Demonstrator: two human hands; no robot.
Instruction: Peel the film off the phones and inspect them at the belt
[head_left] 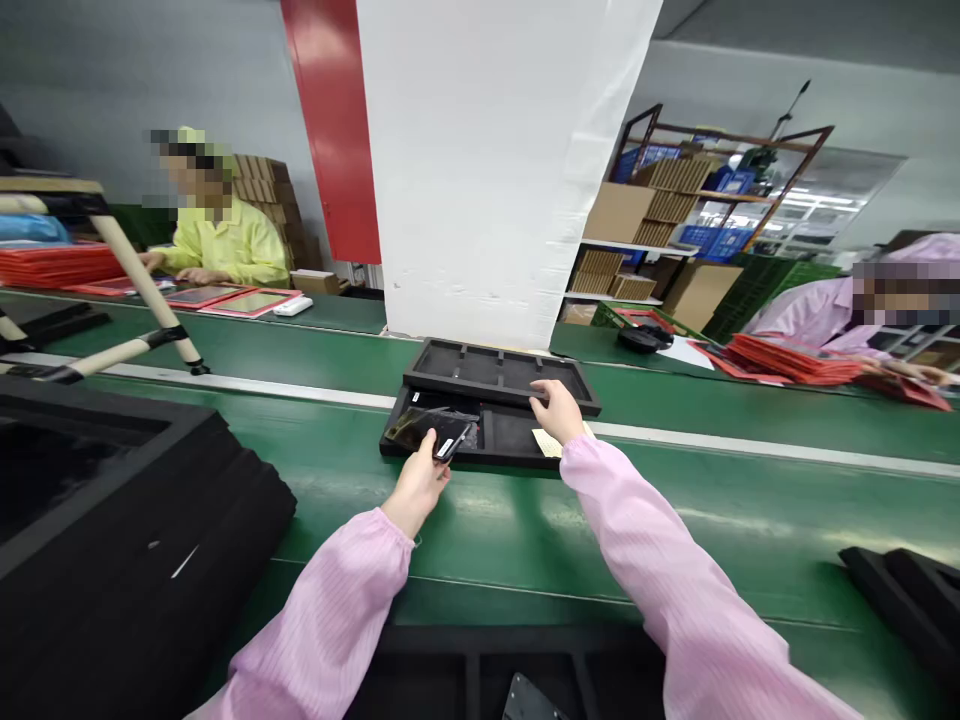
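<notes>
"Holding something, is the left hand (420,485)?"

"Yes, a dark, glossy phone (448,440), thumb on top, closed around its near end. It's over the left side of the lower tray (514,425)."

"And the right hand (556,412)?"

"Bent fingers at the near edge of the upper tray (480,385), towards its right end. I can't tell whether they grip it."

"How do those trays sit?"

"Both are black, on the green worktop (487,500). The upper one overlaps the back of the lower one. A pale yellow paper (547,443) shows in the lower tray, beside the right wrist."

"Anything closer?"

"Another black tray (420,680), with a dark flat piece (529,700) inside."
</notes>
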